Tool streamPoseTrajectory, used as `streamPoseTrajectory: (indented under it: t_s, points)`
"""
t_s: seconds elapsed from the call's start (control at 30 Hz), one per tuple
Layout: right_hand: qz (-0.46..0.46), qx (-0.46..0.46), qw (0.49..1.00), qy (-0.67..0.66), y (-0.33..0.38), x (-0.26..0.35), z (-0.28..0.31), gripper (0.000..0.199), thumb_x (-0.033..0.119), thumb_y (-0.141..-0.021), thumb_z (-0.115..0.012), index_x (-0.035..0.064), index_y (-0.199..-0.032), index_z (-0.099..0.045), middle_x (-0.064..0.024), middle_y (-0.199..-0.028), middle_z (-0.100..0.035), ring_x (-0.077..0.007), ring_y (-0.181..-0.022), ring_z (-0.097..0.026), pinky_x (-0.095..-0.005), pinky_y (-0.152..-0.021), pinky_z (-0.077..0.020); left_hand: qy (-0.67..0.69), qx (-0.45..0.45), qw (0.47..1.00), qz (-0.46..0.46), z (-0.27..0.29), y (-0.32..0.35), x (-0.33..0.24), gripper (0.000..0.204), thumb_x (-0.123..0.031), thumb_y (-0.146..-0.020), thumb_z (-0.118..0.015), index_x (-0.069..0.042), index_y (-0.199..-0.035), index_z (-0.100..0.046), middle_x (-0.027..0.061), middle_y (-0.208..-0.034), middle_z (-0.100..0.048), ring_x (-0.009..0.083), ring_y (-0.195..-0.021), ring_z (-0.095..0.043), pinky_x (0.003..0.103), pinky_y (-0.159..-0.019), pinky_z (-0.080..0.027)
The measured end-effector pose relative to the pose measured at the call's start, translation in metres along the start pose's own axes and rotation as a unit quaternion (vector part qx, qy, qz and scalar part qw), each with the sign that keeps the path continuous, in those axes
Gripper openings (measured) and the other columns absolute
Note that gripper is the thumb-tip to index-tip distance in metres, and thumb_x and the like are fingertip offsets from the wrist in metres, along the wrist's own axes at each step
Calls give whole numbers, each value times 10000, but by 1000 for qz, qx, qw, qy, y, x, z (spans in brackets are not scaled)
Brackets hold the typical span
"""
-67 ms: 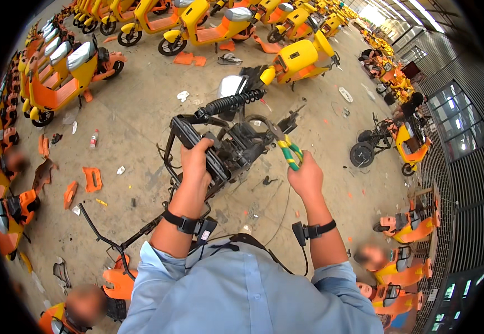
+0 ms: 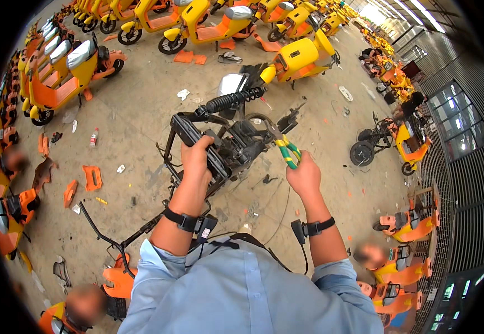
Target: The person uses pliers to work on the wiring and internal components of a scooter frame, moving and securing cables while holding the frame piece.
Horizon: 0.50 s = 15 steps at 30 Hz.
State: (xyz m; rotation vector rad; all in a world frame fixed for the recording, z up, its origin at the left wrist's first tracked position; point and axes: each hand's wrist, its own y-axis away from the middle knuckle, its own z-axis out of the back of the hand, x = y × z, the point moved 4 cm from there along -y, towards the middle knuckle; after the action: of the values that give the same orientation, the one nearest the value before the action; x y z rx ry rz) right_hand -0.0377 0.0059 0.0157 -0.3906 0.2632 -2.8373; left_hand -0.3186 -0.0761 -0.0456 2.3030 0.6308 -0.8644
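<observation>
Left hand [image 2: 196,162] clamped on the black frame [image 2: 208,147] of a stripped scooter, fingers wrapped over the top bar, wrist strap with a small black unit below it. Right hand [image 2: 304,177] closed on pliers [image 2: 284,146] with green-yellow handles; the tips point to 10 o'clock into the frame's middle, where the wiring sits. Can't tell what the tips bite on, too small and cluttered there. Hands are apart, frame between them.

Frame sits dead centre, tilted, on the concrete floor [image 2: 142,111]. Black spring [image 2: 232,100] at its 12 o'clock end, just beside a grey seat [image 2: 231,83]. A black bar with a hooked end [image 2: 105,236] runs out at 7 o'clock.

Around it:
- yellow scooter [image 2: 300,55] at 1 o'clock, near the frame
- rows of yellow-orange scooters [image 2: 58,72] at 10 to 12 o'clock, well apart
- orange panels [image 2: 91,177] loose on the floor at 9 o'clock
- small bottle [image 2: 93,137] at 9 o'clock, further out
- a part-stripped scooter [image 2: 387,145] at 3 o'clock

Other people sit at 4, 7 and 9 o'clock, none touching the frame.
</observation>
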Motion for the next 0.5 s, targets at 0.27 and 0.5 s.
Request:
streamPoseTrajectory:
  t_s: [0.27, 0.5]
  points:
    - [296, -103, 946, -79, 17, 58, 27, 318, 168, -747, -662, 47, -1027, -573, -166, -820, -637, -356, -709, -628, -451, -628, -507, 8, -20, 1000, -20, 5, -4, -6, 345, 6, -768, -641, -26, -1055, -452, 91, -853, -577, 228, -656, -623, 361, -560, -557]
    - [-116, -93, 989, 4, -37, -28, 47, 336, 178, -732, -676, 39, -1011, -550, -194, -796, -650, -420, -751, -633, -486, -652, -497, -18, -47, 999, 1, 0, 0, -7, 334, -6, -770, -651, -25, -1045, -464, 91, -868, -568, 223, -673, -610, 386, -568, -529]
